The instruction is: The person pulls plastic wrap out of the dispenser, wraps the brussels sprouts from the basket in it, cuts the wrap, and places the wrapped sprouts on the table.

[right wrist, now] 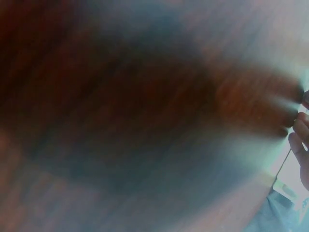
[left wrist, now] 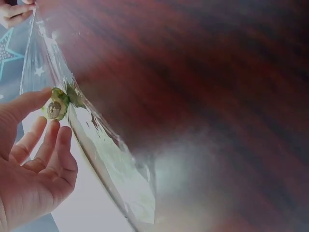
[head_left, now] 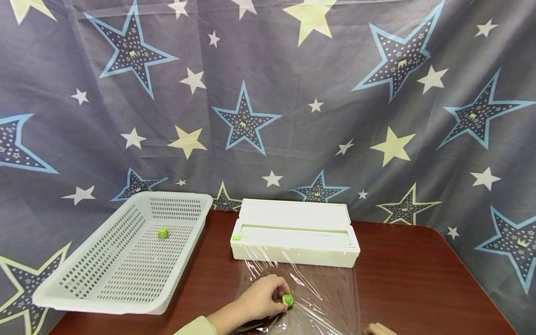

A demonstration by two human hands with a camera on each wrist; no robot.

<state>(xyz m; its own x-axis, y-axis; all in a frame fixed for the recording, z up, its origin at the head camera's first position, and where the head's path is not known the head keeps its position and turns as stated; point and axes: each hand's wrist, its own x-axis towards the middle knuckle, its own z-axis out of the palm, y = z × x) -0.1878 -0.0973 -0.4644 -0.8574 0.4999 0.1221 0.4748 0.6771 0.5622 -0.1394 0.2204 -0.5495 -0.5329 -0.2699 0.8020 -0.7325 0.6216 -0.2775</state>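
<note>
My left hand (head_left: 264, 300) pinches a Brussels sprout (head_left: 287, 300) over a sheet of cling film (head_left: 331, 298). In the left wrist view the pale cut stem of the sprout (left wrist: 54, 110) shows, close to the raised film edge. The film runs toward me from the open white cling film box (head_left: 295, 255). At the bottom edge of the head view, only part of my right hand (head_left: 378, 329) appears, beside the film's right corner. In the left wrist view, its fingers (left wrist: 17, 18) pinch the film's far corner. The right wrist view is blurred, with fingertips at its edge.
A white perforated basket (head_left: 167, 293) stands on the left, with one more Brussels sprout (head_left: 163, 233) inside. The dark red wooden table (head_left: 410, 274) carries everything. Behind it hangs a grey curtain (head_left: 293, 153) with stars.
</note>
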